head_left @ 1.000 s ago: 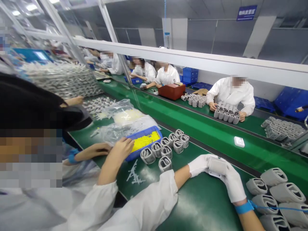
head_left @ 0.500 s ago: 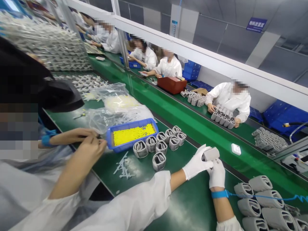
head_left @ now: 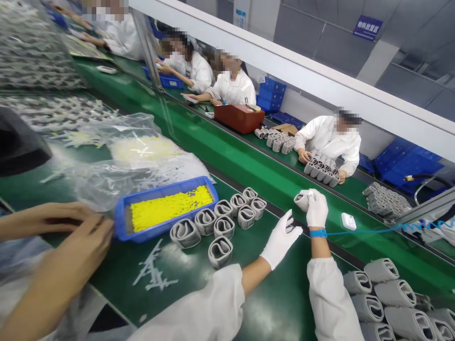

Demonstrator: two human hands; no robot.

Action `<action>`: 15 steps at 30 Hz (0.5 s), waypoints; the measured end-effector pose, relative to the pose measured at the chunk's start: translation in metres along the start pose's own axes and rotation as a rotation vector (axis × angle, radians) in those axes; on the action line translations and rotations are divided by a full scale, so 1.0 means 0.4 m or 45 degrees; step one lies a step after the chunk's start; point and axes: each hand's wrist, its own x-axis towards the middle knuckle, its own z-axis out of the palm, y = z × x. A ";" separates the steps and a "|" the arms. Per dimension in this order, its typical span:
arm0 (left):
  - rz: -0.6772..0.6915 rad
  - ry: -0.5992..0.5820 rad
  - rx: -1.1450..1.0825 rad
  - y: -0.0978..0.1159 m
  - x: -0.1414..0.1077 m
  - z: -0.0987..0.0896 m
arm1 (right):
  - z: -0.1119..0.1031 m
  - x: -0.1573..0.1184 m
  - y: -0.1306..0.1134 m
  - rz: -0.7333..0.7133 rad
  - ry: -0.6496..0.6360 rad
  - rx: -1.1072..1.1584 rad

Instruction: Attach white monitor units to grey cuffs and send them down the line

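My right hand (head_left: 316,209), white-gloved and with a blue wrist strap, holds a rolled grey cuff (head_left: 302,201) by its right end over the green conveyor belt. A small white part shows at the cuff's top, mostly behind the fingers. My left hand (head_left: 282,240), also gloved, is off to the lower left of that cuff, fingers apart and nothing in them. It hovers by the near edge of the belt. To its left on the green table stand several rolled grey cuffs (head_left: 220,252). More grey cuffs (head_left: 395,293) lie in rows at the lower right.
A blue tray (head_left: 122,218) of yellow pieces stands left of the cuffs, pale strips (head_left: 153,270) before it. A co-worker's hands (head_left: 81,237) are close to the tray. On the belt lies a white device (head_left: 349,221). Opposite, another person (head_left: 329,139) handles cuffs.
Both hands were together on the cuff; my left hand has let go and drawn back. My right hand has carried the cuff up and away, over the belt. The view has shifted right.
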 end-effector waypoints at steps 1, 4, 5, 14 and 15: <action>-0.004 -0.003 0.014 -0.002 -0.002 -0.001 | 0.018 0.021 0.012 -0.034 -0.035 -0.052; -0.024 -0.020 0.070 -0.002 -0.006 -0.006 | 0.069 0.063 0.056 -0.095 -0.159 -0.183; -0.024 -0.030 0.089 -0.001 -0.007 -0.008 | 0.077 0.074 0.072 -0.099 -0.187 -0.220; -0.053 -0.054 0.147 0.010 -0.017 -0.012 | -0.137 0.154 0.233 0.456 0.421 -0.767; -0.055 -0.060 0.160 0.010 -0.017 -0.014 | -0.163 0.152 0.250 0.548 0.497 -0.816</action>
